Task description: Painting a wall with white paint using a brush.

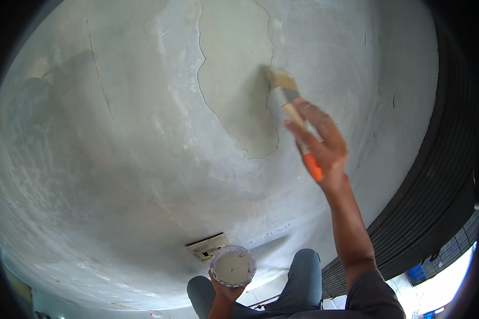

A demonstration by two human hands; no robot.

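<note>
My right hand point(324, 141) is closed round the pale handle of a wide flat paintbrush point(283, 81); the handle's end is orange. The brush tip is at the right edge of a smooth, greenish-grey patch point(234, 90) on the wall, and its shadow falls across that patch. Motion slightly blurs this hand and the brush. Low in front of me, my left hand point(229, 292) holds a small round tub point(234, 247) from below. Whitish liquid shows inside, and dried smears coat the tub's rim.
The grey plastered wall point(133, 159) carries thin cracks and pale scuffs. A switch or socket plate point(205, 248) is set into it just beyond the tub. A dark ribbed roller shutter point(410, 186) runs along the right. My knees point(306, 274) show at the bottom.
</note>
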